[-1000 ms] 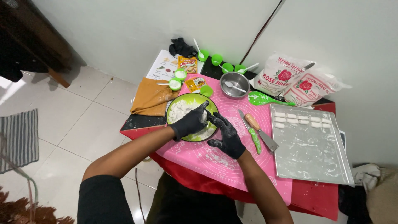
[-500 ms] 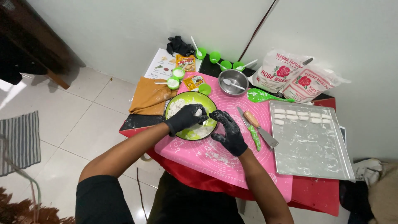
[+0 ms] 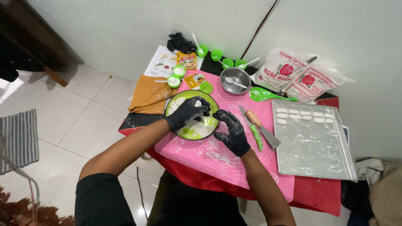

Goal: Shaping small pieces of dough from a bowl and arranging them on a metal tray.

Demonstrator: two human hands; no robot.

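Gloved hands at a green bowl of dough pieces

Nearest, the right hand [image 3: 233,133] rests on the pink mat [image 3: 217,161], fingers loosely spread, holding nothing, just right of the bowl [image 3: 210,124]. The left hand [image 3: 187,112] reaches over the bowl, fingertips pinched on a small white dough piece [image 3: 198,103], too small to tell its long axis. Right of the hands a scraper [image 3: 262,128] and green knife [image 3: 256,137] lie pointing near-right. Farther right, the tray [image 3: 314,146] carries dough pieces along its far edge.

The bowl [image 3: 193,130] sits on the mat's [image 3: 217,157] left part; the tray [image 3: 312,146] lies right of it, 2 bags [image 3: 299,77] beyond, the knife [image 3: 256,125] between.
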